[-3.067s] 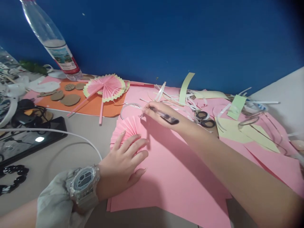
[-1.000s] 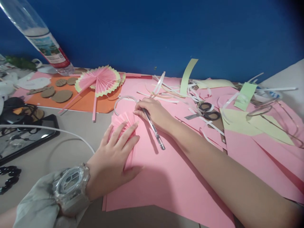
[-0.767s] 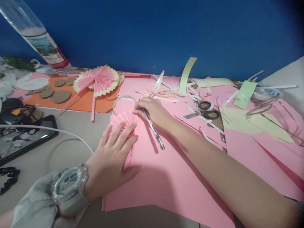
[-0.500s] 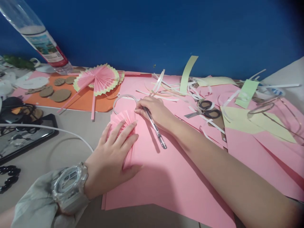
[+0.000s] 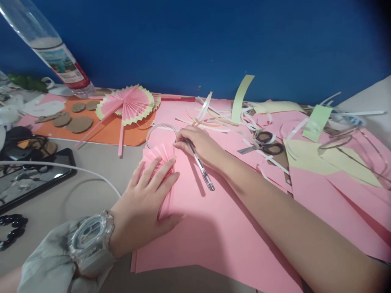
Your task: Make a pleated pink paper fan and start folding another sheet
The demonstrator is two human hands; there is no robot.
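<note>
My left hand (image 5: 149,199) lies flat with its fingers spread over a pleated pink paper fan (image 5: 159,152), covering much of it. Under the fan is a large sheet of pink paper (image 5: 195,240). My right hand (image 5: 195,145) is closed round a pen (image 5: 200,167), whose clear capped end points down toward me. The pen's other end is hidden by the fingers, which rest near the top edge of the fan. Just left of those fingertips lies a pale ring (image 5: 161,125), partly behind the fan.
Scissors (image 5: 269,143) and curled paper strips (image 5: 210,116) lie at the right back. A finished pink and green fan (image 5: 134,101) rests on orange paper (image 5: 131,138). A bottle (image 5: 65,67), cardboard discs (image 5: 80,124), a phone (image 5: 36,179) and a cable (image 5: 91,170) are leftward; eyeglasses (image 5: 339,142) sit far right.
Both hands keep almost the same pose on the fan and pen. The whole view has shifted slightly, with things at the back sitting a little lower.
</note>
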